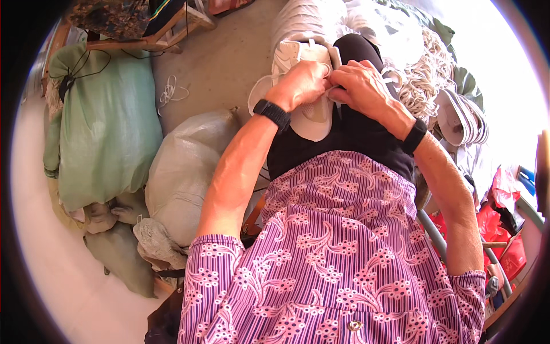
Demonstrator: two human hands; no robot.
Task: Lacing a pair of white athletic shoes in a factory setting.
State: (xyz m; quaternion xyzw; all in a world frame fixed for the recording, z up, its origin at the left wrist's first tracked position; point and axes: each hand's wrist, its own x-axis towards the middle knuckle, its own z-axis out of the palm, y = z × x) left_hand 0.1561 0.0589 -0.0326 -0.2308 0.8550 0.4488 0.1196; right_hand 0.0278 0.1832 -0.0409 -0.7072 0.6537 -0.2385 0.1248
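A grey-beige bare floor (229,34) fills the upper middle of the frame, with a loose white cord (171,92) lying on it. At the upper left, a plump pale-green woven sack (109,126) stands below a piece of wooden furniture (166,40); a bulging off-white sack (186,178) sits just right of it, lower down.

In the head view, a cream-coloured shoe (314,121) lies at the upper centre, over the lap of the person's black trousers (361,137), its rounded toe pointing toward the lower edge. The left hand (302,83), with a black wristband (272,113), is clenched across the middle of the shoe; what its fingers grip is hidden. The right hand (364,87), also banded in black, meets it just to the right, thumb and forefinger pinching a thin white lace (330,89) beside the shoe.

At the upper right, a tangled heap of white laces (427,74) lies near a stack of pale, sole-shaped pieces (461,117). Red plastic bags (491,223) show at the right edge. A purple striped, flower-patterned garment (338,241) covers the lower centre.
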